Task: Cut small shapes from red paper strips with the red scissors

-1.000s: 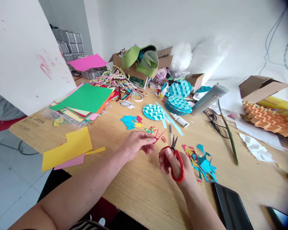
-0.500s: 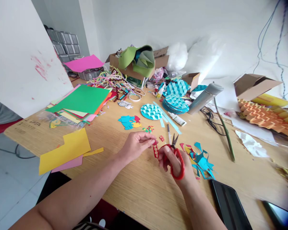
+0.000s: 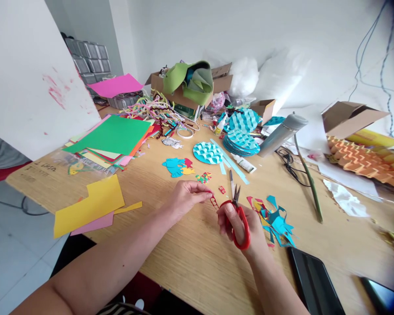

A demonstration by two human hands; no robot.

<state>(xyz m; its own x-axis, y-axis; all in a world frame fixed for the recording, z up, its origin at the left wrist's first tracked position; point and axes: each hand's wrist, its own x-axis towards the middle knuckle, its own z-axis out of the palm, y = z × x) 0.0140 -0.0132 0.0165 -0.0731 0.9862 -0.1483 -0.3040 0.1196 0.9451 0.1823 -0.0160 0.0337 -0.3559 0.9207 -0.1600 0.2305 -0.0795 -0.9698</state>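
Observation:
My left hand (image 3: 185, 197) pinches a small red paper cut-out (image 3: 213, 201) with holes in it, just above the wooden table (image 3: 190, 258). My right hand (image 3: 246, 229) is closed round red-handled scissors (image 3: 239, 216), their short blades pointing away from me and slightly apart. The cut-out hangs between the two hands, close to the scissor handles. A small red scrap (image 3: 221, 189) lies just beyond the hands.
Blue, yellow and red scraps (image 3: 274, 218) lie right of the scissors. Coloured paper sheets (image 3: 113, 138), a yellow sheet (image 3: 92, 203), teal wave discs (image 3: 208, 153), a paper fish (image 3: 177, 166), a grey bottle (image 3: 280, 133), boxes and a dark tablet (image 3: 315, 284) surround the hands.
The red cut-out has been turned in my left hand, hanging down half a second ago and now lifted toward the scissors. Both hands stay in about the same spot.

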